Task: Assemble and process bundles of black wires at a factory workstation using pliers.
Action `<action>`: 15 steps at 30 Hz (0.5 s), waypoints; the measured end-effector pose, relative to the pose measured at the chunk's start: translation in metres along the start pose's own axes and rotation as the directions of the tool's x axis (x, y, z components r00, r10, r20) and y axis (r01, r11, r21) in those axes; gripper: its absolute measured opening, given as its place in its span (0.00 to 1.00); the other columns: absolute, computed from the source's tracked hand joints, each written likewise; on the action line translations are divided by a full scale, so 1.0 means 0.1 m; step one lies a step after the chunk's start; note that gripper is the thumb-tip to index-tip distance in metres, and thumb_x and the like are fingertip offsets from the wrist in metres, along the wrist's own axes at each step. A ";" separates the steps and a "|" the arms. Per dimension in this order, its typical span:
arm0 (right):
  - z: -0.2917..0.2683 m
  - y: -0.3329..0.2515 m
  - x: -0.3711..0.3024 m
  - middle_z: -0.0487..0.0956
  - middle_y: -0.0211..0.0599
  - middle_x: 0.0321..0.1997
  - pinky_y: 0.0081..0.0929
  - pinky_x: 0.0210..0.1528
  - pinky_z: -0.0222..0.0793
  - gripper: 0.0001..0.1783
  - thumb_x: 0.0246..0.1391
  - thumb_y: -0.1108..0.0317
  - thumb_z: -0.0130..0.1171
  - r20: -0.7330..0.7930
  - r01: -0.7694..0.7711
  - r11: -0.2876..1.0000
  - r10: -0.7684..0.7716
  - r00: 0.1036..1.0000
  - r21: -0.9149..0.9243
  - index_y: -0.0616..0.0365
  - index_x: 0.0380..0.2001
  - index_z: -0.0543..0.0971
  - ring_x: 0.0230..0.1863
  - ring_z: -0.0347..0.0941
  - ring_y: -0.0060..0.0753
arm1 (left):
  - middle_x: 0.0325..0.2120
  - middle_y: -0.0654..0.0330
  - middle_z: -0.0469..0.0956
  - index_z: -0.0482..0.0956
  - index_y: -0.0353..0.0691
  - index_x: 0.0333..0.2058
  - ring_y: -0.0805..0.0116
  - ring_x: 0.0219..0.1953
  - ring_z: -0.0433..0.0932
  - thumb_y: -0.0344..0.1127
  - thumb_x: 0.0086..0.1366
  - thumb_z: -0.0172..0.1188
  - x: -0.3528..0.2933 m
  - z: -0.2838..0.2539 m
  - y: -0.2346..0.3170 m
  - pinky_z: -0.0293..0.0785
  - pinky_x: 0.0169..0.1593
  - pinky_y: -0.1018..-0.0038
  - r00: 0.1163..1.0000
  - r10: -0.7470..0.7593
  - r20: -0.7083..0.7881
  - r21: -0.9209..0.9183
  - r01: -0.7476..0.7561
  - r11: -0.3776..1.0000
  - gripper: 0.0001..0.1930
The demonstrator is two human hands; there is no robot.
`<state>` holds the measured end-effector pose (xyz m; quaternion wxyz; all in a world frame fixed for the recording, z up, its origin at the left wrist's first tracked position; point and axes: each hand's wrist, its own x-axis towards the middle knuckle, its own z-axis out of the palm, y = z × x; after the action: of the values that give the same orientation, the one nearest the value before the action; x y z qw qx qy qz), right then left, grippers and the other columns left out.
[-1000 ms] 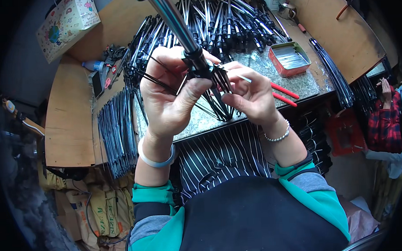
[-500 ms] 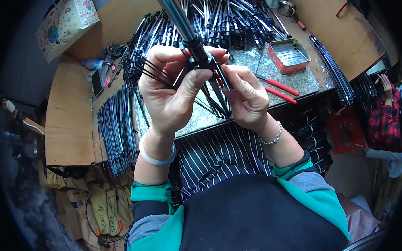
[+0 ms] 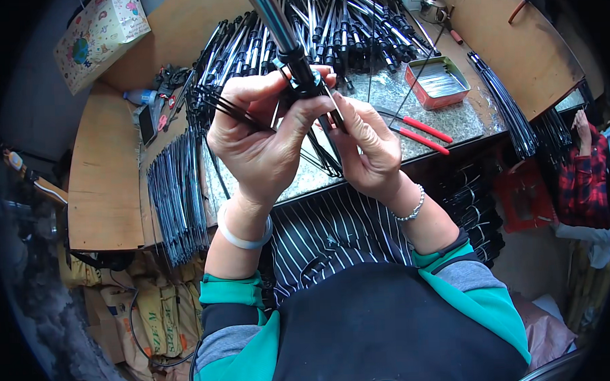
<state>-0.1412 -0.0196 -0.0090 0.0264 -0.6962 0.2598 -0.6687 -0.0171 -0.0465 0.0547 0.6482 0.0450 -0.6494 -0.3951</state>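
Observation:
A shiny metal umbrella shaft (image 3: 272, 20) slants down from the top edge to a black hub. My left hand (image 3: 256, 138) is closed round that hub, thumb in front and fingers behind, with several thin black ribs (image 3: 225, 107) fanning out past its fingers to the left. More ribs hang below the hub between my hands. My right hand (image 3: 372, 148) is closed beside the hub, thumb and forefinger pinching a slim rib against it; the fingertips partly hide the joint. Pliers with red handles (image 3: 426, 134) lie on the bench just right of my right hand.
A heap of umbrella shafts (image 3: 333, 31) covers the back of the bench. Rib bundles lie at left (image 3: 178, 201) and right (image 3: 507, 109). An open red tin (image 3: 444, 99) holds thin metal pieces. Wooden boards (image 3: 103, 177) wall the bench. At far right sits another person in a checked sleeve (image 3: 582, 187).
The shaft and hub have shifted slightly right and down. My right hand has moved a little left, closer to the hub. Thin ribs now stretch upward across the view right of the hub.

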 end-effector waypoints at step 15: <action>0.09 -0.04 0.00 0.73 0.55 0.47 0.28 0.43 0.71 0.31 0.48 0.83 0.53 -0.009 0.045 0.974 -0.048 0.999 -0.223 0.71 0.57 0.59 0.44 0.75 0.43 | 0.32 0.49 0.77 0.68 0.29 0.38 0.62 0.36 0.79 0.17 0.49 0.63 0.02 0.08 -0.05 0.77 0.40 0.73 0.995 0.068 -0.070 0.234 -0.050 0.971 0.17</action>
<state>-0.1315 -0.0189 -0.0080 -0.0695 -0.6960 0.3170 -0.6405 -0.0268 -0.0473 0.0552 0.6748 0.1161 -0.6664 -0.2951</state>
